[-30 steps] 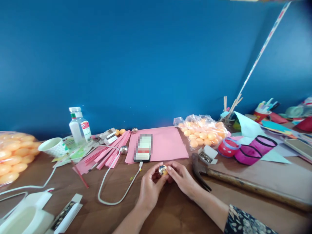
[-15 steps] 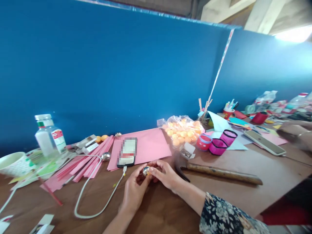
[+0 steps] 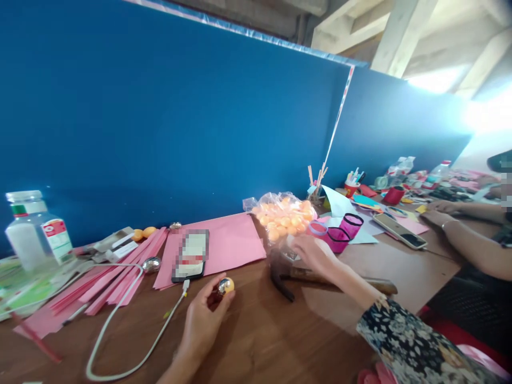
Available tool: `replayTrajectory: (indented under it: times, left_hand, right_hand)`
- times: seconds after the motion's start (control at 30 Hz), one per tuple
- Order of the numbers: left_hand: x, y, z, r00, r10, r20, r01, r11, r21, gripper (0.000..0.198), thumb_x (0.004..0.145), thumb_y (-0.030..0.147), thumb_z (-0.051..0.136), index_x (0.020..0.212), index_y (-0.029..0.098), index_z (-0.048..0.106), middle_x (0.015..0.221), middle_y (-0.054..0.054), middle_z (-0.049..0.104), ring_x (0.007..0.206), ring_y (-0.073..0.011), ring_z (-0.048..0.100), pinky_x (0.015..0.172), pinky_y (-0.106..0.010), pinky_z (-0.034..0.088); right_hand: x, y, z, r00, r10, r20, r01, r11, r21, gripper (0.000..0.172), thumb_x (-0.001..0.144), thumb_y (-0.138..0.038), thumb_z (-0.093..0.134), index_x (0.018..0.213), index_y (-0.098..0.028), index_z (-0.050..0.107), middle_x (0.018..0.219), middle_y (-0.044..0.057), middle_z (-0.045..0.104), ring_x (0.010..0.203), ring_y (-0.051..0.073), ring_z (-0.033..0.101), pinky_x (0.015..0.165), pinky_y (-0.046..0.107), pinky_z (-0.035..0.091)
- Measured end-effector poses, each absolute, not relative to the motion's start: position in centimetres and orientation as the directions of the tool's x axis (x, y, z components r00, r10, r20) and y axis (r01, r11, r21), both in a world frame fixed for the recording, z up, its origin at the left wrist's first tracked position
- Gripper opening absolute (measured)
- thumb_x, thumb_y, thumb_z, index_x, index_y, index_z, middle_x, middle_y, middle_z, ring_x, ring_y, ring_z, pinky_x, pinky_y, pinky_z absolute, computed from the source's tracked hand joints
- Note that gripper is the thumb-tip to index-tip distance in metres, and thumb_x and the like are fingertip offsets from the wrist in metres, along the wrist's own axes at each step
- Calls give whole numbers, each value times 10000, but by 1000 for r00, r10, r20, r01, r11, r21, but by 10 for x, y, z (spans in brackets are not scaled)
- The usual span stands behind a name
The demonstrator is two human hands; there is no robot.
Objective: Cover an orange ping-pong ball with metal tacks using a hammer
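Observation:
My left hand (image 3: 206,312) pinches a small ball (image 3: 226,286) between thumb and fingers, just in front of the phone. One side of this ball is shiny silver and the other is yellow-orange. My right hand (image 3: 314,253) reaches over the hammer (image 3: 384,285) to a small open box (image 3: 288,255) beside the hammer's head. Its fingertips are at the box, blurred and partly hidden, so I cannot tell what they grip. Behind them lies a clear bag of orange balls (image 3: 285,221).
Pink sheets (image 3: 236,240) lie under a phone (image 3: 192,256) with a white cable (image 3: 94,346). Pink paper strips (image 3: 108,288), a silver ball (image 3: 151,265) and a bottle (image 3: 28,234) are at left. Magenta cups (image 3: 338,240) and a co-worker's arm (image 3: 472,240) are at right.
My right hand has let go of the ball and moved right to the small box. My left hand keeps the ball. The view has turned right.

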State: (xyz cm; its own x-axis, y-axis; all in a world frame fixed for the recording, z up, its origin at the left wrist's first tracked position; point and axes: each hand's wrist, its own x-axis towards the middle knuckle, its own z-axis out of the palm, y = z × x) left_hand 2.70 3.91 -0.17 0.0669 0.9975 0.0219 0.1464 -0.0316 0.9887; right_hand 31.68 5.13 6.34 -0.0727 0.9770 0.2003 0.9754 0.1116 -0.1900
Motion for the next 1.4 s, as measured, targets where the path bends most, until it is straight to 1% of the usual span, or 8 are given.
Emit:
replayTrajectory:
  times: [0.27, 0.43, 0.6, 0.77, 0.93, 1.17, 1.3, 1.4]
  left_hand:
    - [25, 38, 0, 63, 997, 49, 200, -60, 978, 511, 656, 376, 657, 1106, 152, 566, 954, -71, 678, 811, -212, 650, 741, -330, 528]
    - [27, 40, 0, 70, 996, 49, 203, -62, 977, 510, 659, 368, 656, 1111, 150, 562, 997, -79, 667, 856, -216, 642, 759, -332, 525]
    - [27, 39, -1, 72, 996, 50, 178, -62, 982, 499, 659, 363, 657, 1103, 154, 568, 990, -79, 669, 872, -228, 637, 747, -341, 534]
    - [25, 36, 1, 84, 995, 48, 172, -62, 983, 495, 666, 352, 654, 1109, 152, 565, 946, -72, 677, 839, -218, 644, 766, -357, 528]
    - [27, 38, 0, 82, 996, 30, 124, -40, 991, 507, 656, 341, 664, 1116, 155, 560, 972, -71, 672, 873, -221, 641, 750, -339, 535]
    - [26, 38, -2, 77, 996, 39, 128, -49, 991, 502, 664, 332, 658, 1120, 146, 559, 957, -77, 679, 841, -212, 647, 741, -332, 532]
    - [26, 37, -2, 67, 995, 67, 98, -73, 992, 493, 673, 319, 651, 1124, 143, 557, 993, -89, 675, 862, -217, 645, 751, -337, 525]
    - [26, 38, 0, 21, 996, 82, 61, -83, 995, 483, 654, 302, 664, 1102, 148, 571, 1006, -85, 677, 880, -213, 645, 768, -322, 519]
  right_hand:
    - [315, 54, 60, -69, 992, 107, 995, 76, -65, 185, 824, -226, 475, 740, -191, 636, 810, 57, 604, 742, 166, 537, 559, 236, 269]
    - [314, 58, 56, -68, 992, 110, 995, 75, -63, 149, 777, -182, 507, 678, -176, 618, 746, 52, 602, 672, 152, 516, 531, 244, 224]
    - [313, 57, 54, -79, 985, 155, 988, 98, -116, 159, 789, -184, 477, 678, -172, 591, 743, 47, 591, 655, 143, 510, 523, 240, 223]
    - [314, 55, 52, -72, 970, 233, 964, 127, -232, 159, 805, -184, 435, 729, -175, 574, 726, 28, 590, 654, 135, 520, 566, 221, 287]
    - [310, 58, 51, -46, 960, 277, 909, 155, -388, 145, 778, -186, 436, 711, -167, 562, 653, 11, 588, 593, 132, 525, 544, 215, 323]
    - [277, 47, 56, -168, 951, 259, 761, 293, -579, 108, 775, -167, 454, 749, -168, 559, 688, -3, 594, 634, 117, 549, 593, 207, 414]
    - [235, 34, 48, -269, 956, 121, 461, 238, -855, 114, 803, -244, 489, 759, -165, 558, 620, -17, 555, 525, 93, 510, 489, 191, 403]
    - [202, 29, 44, -329, 942, 63, 247, 150, -957, 139, 799, -287, 525, 764, -156, 553, 622, -15, 558, 524, 88, 511, 494, 193, 414]
